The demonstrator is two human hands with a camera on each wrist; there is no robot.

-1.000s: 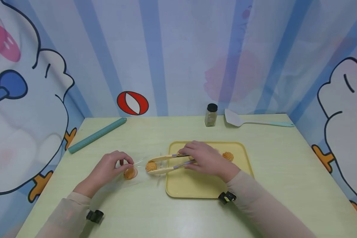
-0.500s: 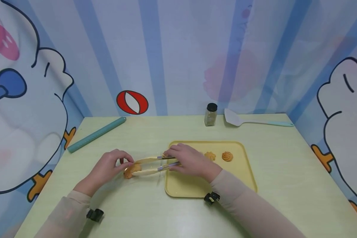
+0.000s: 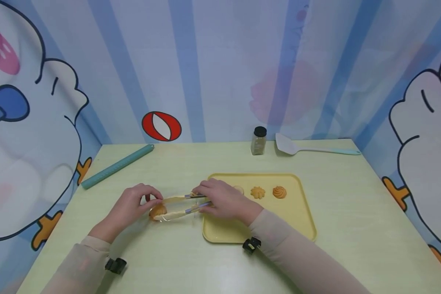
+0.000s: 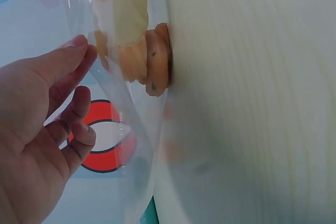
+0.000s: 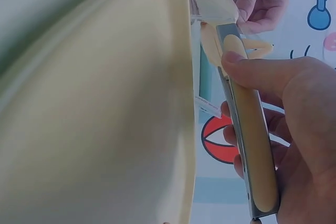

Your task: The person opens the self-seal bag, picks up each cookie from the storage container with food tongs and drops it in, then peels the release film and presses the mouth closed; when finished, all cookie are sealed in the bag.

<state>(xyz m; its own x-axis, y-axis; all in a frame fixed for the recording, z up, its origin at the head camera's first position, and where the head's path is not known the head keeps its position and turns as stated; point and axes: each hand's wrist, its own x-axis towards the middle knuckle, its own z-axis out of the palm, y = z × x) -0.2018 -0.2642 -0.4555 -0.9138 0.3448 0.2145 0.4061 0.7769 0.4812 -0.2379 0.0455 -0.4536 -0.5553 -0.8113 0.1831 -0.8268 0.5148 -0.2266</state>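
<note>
In the head view my left hand pinches the edge of a clear plastic bag between thumb and forefinger. My right hand grips a pair of tongs with pale yellow handles and tips. The tips reach into the bag, one on either side of a swirled cookie. A browner cookie with dark spots lies in the bag against it, low at the table surface. Right of the bag is a yellow tray, bearing a swirl cookie, a flower-shaped cookie and a pale one partly behind my right hand.
A teal rod lies at the back left of the table. At the back stands a small glass jar with a black lid, beside a spatula with a pale blade. A patterned curtain backs the table.
My right hand has moved left with the tongs, carrying the swirled cookie deeper into the bag beside the browner cookie. More of the tray's cookies now show. My left hand keeps its hold.
</note>
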